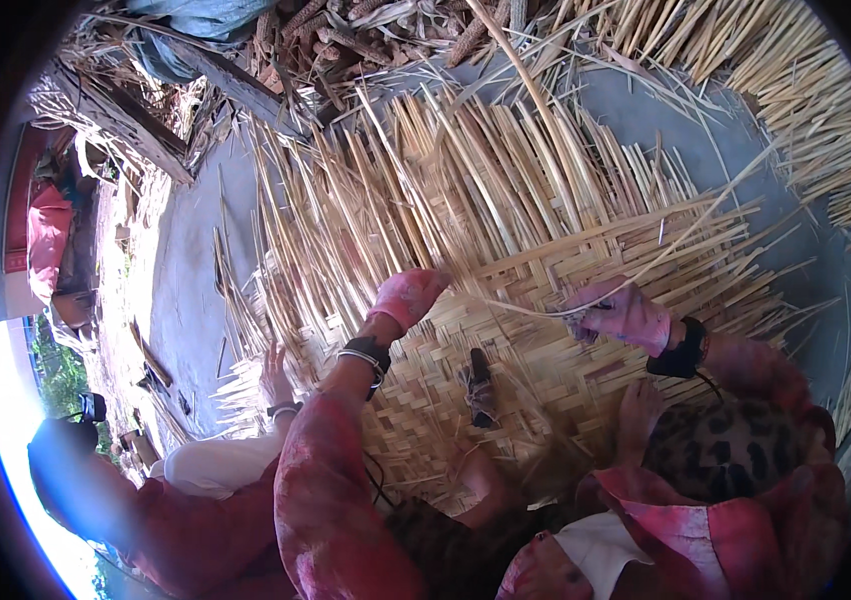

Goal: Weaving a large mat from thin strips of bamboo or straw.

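A partly woven mat [536,365] of pale split reed strips spreads before me, its loose strips [506,180] fanning toward the far side. My left hand [411,297], in a pink glove, is closed on a strip at the edge of the weave; which one is hard to tell, with blur just above it. To its right, my pink-gloved right hand [621,315] grips a long thin reed strip [721,200] that curves up to the right. The strip's other end reaches close to my left hand. A dark hand tool [481,390] lies on the weave between and below my hands.
At left, a co-worker's hand [274,380] rests on the mat's edge. My bare foot [638,408] is on the mat. A thick bundle of reeds [816,110] lies far right. Corn cobs [346,40] and a wooden beam [216,80] are at the back.
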Demonstrator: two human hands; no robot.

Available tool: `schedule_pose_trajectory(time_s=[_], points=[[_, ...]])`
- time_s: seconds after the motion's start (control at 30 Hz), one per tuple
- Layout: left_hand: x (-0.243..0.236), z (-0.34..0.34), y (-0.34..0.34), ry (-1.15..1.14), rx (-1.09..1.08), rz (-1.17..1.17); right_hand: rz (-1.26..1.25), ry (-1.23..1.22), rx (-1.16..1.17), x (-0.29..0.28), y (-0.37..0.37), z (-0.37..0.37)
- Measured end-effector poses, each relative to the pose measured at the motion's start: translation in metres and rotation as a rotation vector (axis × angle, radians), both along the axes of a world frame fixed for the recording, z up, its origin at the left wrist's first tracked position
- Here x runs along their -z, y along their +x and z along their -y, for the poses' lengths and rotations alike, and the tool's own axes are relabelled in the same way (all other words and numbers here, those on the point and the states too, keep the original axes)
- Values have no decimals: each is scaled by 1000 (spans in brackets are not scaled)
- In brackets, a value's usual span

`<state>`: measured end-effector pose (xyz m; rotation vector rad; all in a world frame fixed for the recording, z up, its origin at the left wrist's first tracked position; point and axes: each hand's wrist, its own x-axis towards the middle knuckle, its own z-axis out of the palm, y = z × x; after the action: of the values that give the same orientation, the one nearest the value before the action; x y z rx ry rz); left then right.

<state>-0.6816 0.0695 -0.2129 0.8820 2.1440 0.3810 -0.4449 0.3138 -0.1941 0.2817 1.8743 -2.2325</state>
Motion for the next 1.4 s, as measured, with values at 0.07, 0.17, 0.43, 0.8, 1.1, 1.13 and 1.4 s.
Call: schedule_pose_trajectory(time_s=[0.07,0.17,0.43,0.8,1.1,1.13,1.4], points=[[-2,-7,8,-50,-69,-149,218,-92,-219,6,23,1],[14,11,20,241,-142,-327,-146,164,-619,-49,36,-15],[-2,5,40,226,159,-371,640,-227,-166,-4,-56,-51],[27,-79,43,-53,84,-207,267,-100,279,43,-35,-52],[15,-79,63,137,-148,-506,80,-220,242,43,-61,-70],[20,-74,69,138,-147,-512,73,-221,241,46,-73,-62],[50,-57,82,651,-787,-206,183,777,-106,73,-175,-7]])
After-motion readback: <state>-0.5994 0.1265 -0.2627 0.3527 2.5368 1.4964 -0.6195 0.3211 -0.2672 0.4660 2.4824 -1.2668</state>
